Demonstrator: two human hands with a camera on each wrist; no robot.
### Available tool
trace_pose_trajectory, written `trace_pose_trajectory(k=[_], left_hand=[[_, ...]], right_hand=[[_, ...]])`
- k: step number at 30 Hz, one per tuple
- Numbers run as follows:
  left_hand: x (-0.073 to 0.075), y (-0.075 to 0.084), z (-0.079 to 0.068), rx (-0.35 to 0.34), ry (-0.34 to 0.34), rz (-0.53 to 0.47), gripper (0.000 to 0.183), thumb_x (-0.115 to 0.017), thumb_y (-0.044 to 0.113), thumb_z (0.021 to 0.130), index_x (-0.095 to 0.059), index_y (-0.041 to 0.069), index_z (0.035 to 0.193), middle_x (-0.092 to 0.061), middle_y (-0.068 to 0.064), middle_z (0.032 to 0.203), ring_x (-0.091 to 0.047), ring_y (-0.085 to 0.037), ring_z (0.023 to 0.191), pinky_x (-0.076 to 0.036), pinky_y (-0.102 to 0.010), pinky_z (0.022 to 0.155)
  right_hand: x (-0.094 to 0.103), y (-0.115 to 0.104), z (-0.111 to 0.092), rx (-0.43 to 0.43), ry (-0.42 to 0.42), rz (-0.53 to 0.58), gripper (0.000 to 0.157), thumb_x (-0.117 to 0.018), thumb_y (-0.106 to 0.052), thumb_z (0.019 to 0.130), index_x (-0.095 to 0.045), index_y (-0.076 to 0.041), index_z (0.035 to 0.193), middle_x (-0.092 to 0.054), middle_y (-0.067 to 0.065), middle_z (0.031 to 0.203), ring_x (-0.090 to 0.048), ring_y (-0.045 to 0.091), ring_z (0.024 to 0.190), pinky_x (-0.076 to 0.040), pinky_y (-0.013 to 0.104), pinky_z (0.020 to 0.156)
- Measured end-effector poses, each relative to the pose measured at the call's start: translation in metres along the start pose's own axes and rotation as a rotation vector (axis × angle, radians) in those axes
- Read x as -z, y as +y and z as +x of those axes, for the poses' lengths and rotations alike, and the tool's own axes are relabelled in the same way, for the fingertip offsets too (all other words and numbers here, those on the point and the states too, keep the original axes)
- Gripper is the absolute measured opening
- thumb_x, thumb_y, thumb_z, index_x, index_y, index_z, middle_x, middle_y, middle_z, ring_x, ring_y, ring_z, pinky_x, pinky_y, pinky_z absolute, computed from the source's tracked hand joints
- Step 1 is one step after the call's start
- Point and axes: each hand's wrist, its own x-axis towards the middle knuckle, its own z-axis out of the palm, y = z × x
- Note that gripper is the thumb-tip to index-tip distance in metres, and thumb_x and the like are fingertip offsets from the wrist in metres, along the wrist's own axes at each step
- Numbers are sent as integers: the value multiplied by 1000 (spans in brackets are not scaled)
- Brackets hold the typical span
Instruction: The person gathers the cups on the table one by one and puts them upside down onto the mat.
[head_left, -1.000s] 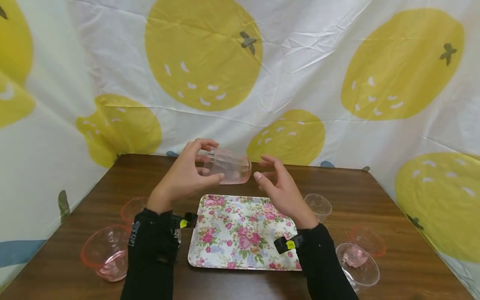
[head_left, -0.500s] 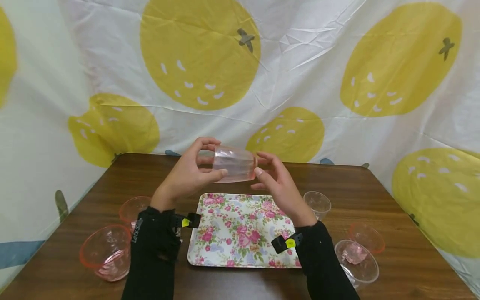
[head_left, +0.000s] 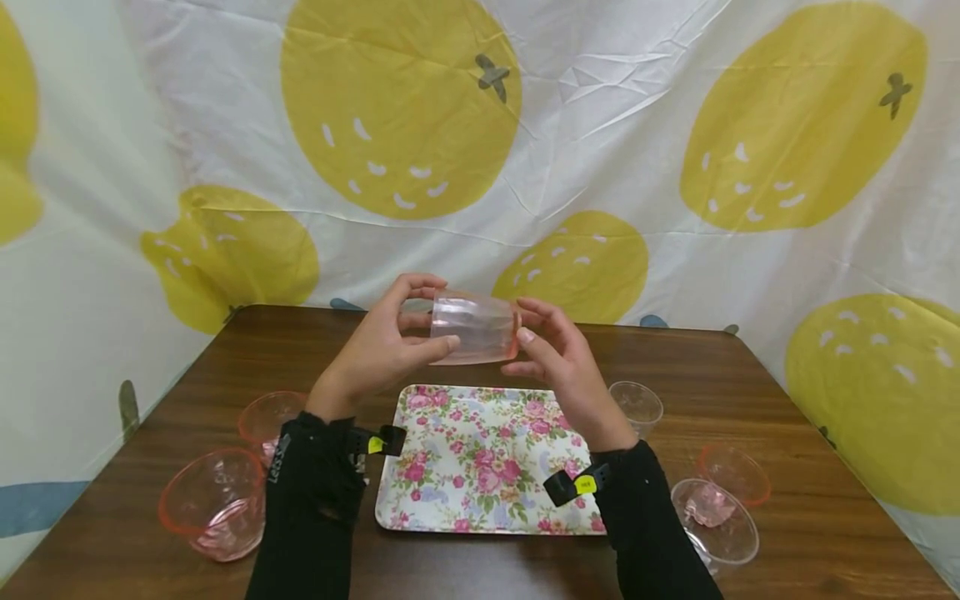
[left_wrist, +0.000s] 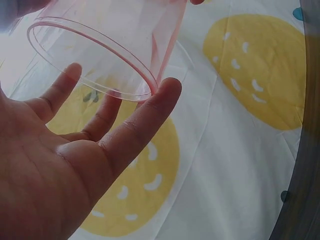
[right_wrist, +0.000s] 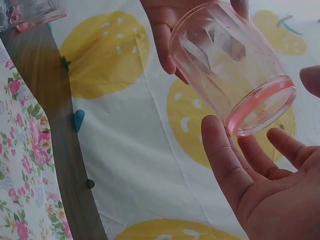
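A see-through pink cup (head_left: pixel 476 327) lies sideways in the air, above the far edge of the table. My left hand (head_left: pixel 390 337) grips its wide rim end, thumb in front and fingers behind. The fingertips of my left hand (left_wrist: pixel 95 145) show around the rim in the left wrist view. At the cup's other end, my right hand (head_left: pixel 558 358) holds the thick pink base (right_wrist: pixel 262 105) between thumb and fingers. Below both hands, a floral tray (head_left: pixel 487 467) rests on the table.
Two pink-rimmed clear vessels (head_left: pixel 213 504) stand left of the tray. To the right are a clear cup (head_left: pixel 637 404), a pink-rimmed one (head_left: pixel 738 475) and a clear-rimmed one (head_left: pixel 716 525). A lemon-print cloth (head_left: pixel 600 167) hangs behind the brown table (head_left: pixel 795 400).
The cup has shifted slightly right in my left hand's grip. My right hand, apart from the cup a second ago, now has its fingers on the base.
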Motion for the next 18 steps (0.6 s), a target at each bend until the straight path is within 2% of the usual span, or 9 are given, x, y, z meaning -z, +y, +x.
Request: trace_pose_trajectory(k=[7,12,18], left_hand=[[-3,0,1,-18,3,14,64,-70,4,88,-35,7,142,-38,-19,140,-59,-32,114,-61,-39,82],[-5,0,2,-23,-2,2,65,-70,3,88,-35,7,142,-37,-19,141,-60,-31,113,-61,-36,81],[-5,-1,1,-11,-17,-23,66,-69,4,88,-33,10,144,-37,-18,144,-63,-32,110,-60,-35,79]], right_hand=[[0,-1,0,-4,0,-10,49,-46,-9,103,-34,5,147,-46,22,137,-61,22,100,-61,26,79],[0,0,0,-5,10,-8,48,-50,-6,101,-37,3,147,-49,18,133,-61,19,91,-62,27,78],[1,1,0,0,8,-20,49,-53,-3,99,-39,5,145,-51,17,130,-64,19,89,-63,29,77]])
